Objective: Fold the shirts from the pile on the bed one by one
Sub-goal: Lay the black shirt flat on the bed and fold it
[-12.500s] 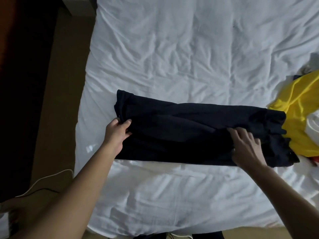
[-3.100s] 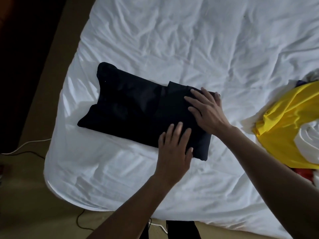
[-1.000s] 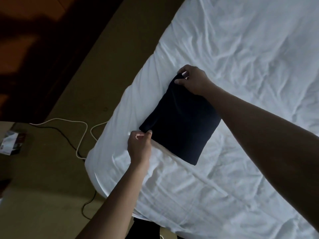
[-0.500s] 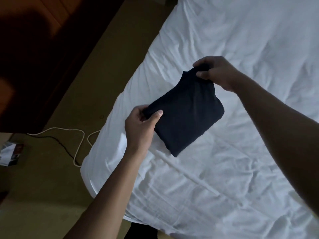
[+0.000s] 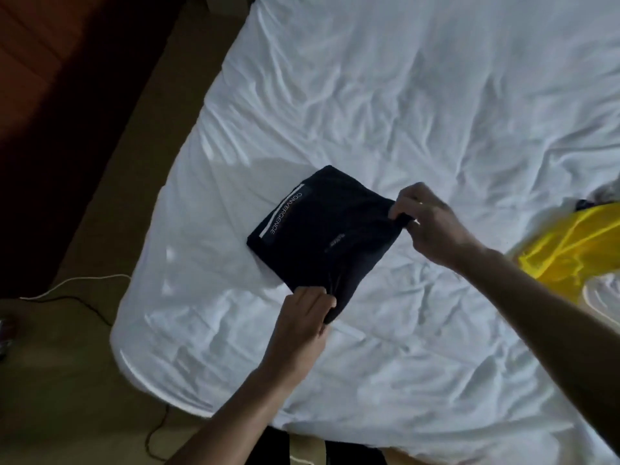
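Observation:
A dark navy shirt (image 5: 318,233), folded into a small square, lies on the white bed (image 5: 402,112) near its left edge, white lettering and a stripe facing up. My left hand (image 5: 307,313) pinches the square's near corner. My right hand (image 5: 429,223) grips its right corner. A yellow shirt (image 5: 570,243) from the pile shows at the right edge of the view.
The bed's rounded left corner (image 5: 134,350) drops to a brownish floor (image 5: 67,380). A white cable (image 5: 77,280) and a dark cable (image 5: 157,431) run across the floor. Something white (image 5: 604,293) lies beside the yellow shirt.
The folded shirt, held up in the air half a second ago, has been turned over and now lies on the bed with its printed side up. Both hands have kept hold of its corners.

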A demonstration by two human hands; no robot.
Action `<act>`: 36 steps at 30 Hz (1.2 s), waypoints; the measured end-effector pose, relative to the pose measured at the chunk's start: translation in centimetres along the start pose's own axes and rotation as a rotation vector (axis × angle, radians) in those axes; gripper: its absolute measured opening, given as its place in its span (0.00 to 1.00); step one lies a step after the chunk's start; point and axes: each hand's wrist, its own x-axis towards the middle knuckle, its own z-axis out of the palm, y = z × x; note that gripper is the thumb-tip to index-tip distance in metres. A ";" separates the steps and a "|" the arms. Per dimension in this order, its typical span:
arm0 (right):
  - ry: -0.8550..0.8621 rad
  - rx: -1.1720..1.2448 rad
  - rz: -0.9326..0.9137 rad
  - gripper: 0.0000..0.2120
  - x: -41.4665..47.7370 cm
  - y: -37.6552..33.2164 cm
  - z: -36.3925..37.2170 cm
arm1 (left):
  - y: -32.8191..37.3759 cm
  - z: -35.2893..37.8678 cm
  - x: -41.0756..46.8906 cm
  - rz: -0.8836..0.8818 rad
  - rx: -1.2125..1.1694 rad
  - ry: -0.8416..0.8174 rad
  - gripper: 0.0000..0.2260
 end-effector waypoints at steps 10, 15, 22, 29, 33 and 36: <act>0.228 0.309 0.564 0.27 -8.2 0.8 4.9 | -0.7 -0.1 1.5 -0.116 0.007 0.005 0.14; 0.083 0.992 1.159 0.31 -10.2 -5.7 8.4 | -6.0 -3.3 10.6 -0.579 0.062 0.071 0.19; 0.209 1.237 1.143 0.21 -8.6 -11.7 12.8 | -8.6 -4.0 11.8 -0.858 -0.264 -0.297 0.20; -0.003 0.576 0.995 0.17 -11.2 -3.5 4.6 | 2.9 1.0 1.7 -1.058 -0.465 -0.168 0.14; -0.296 0.217 0.735 0.19 -9.8 2.7 -0.6 | 7.7 3.2 -1.4 -0.949 -0.671 -0.525 0.13; -0.358 -0.022 0.624 0.24 -8.0 5.4 -0.3 | 7.6 2.5 0.3 -0.778 -0.463 -0.480 0.06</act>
